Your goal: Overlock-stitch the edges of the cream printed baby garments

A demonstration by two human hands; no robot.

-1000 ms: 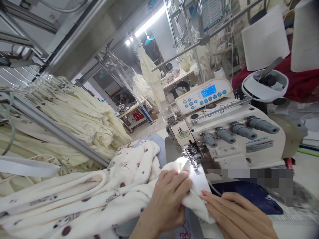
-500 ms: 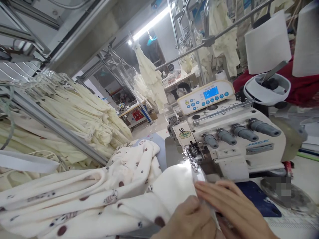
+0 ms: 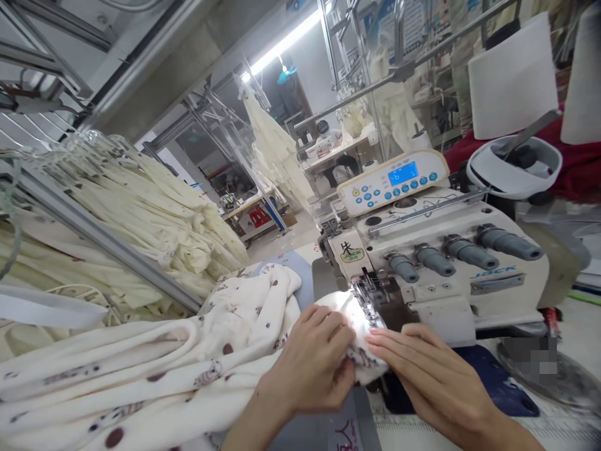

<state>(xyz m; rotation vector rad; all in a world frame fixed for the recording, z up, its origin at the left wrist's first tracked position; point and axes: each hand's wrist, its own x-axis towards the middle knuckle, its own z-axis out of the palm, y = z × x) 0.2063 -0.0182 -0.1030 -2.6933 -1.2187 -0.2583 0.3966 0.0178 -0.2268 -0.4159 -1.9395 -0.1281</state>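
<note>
You have one view only, from the camera worn on your head. It looks forward and down, tilted, across the overlock sewing machine (image 3: 436, 263), which sits close in the right half. Your left hand (image 3: 312, 369) and right hand (image 3: 434, 379) enter from the bottom edge, very near the lens. Leftward it takes in the garment rack (image 3: 141, 207); beyond, the workshop recedes.

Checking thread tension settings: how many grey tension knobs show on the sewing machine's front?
4, in a row across the sewing machine front: knobs at and. None seems hidden.
</note>
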